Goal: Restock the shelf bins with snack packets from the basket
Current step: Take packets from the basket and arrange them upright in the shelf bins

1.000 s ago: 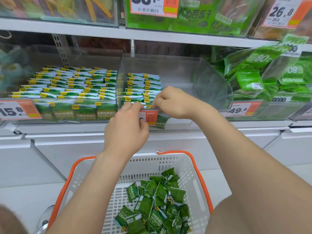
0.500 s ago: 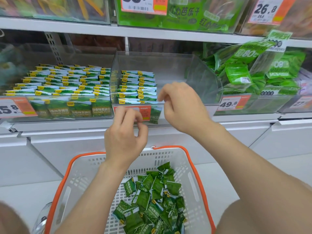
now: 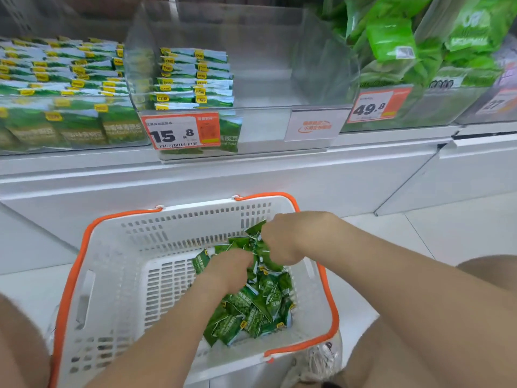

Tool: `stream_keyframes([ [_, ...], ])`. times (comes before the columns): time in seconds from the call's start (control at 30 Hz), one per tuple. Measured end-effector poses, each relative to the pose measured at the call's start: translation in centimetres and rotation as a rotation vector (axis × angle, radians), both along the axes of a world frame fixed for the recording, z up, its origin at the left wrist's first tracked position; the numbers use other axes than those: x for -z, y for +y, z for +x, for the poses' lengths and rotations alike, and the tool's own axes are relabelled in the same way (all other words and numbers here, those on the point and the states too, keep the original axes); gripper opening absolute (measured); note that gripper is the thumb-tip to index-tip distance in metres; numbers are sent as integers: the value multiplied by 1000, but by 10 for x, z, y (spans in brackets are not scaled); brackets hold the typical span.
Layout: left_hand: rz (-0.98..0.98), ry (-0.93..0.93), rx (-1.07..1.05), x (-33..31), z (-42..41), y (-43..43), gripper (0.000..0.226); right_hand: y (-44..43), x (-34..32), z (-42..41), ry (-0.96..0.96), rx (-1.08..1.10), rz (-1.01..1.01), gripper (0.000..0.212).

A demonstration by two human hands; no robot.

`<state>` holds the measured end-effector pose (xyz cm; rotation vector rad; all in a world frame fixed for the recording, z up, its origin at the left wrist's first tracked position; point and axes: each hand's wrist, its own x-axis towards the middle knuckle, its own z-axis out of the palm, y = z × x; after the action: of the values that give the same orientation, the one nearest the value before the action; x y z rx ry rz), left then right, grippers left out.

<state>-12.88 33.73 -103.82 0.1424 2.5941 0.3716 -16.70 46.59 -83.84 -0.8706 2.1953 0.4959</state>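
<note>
Both my hands now down from half-empty bin (image 3: 263,121) into basket (image 3: 117,228): left hand (image 3: 228,271), right hand (image 3: 285,239), fingers curled round snack packets (image 3: 251,306); bin at 12 o'clock, right hand nearer.

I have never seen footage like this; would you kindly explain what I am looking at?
No machine here: a person wears a camera on the head, looking down at their own arms. Both hands are in the white plastic basket with orange handles, which holds small green snack packets. The right hand grips a few; the left hand reaches into the pile, fingers hidden. Above stands the clear plastic shelf bin, partly filled, bearing an orange price tag.
</note>
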Motion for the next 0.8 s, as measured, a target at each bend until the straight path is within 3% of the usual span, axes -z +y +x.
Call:
stream_keyframes([
  [0.1,38,-144,20,33,1,3,72,-4,3,-5,-37,1,-11,19],
  [0.17,54,-174,44,44,0,5,82,-5,6,-7,-53,6,-32,21],
  [0.33,61,-74,96,59,-8,6,84,-3,8,-14,-16,-3,-111,13],
  [0.43,89,18,65,49,-13,7,65,-5,8,-18,-3,-3,-142,11],
  [0.53,-13,84,54,43,-19,5,36,-5,7,-20,4,-1,-157,12],
  [0.6,-40,82,40,47,-19,5,29,-4,6,-20,14,3,-153,15],
  [0.67,-19,96,53,52,-16,7,34,-3,4,-20,23,12,-149,21],
  [0.8,-78,129,172,69,-6,10,72,-1,2,-18,26,3,-170,19],
])
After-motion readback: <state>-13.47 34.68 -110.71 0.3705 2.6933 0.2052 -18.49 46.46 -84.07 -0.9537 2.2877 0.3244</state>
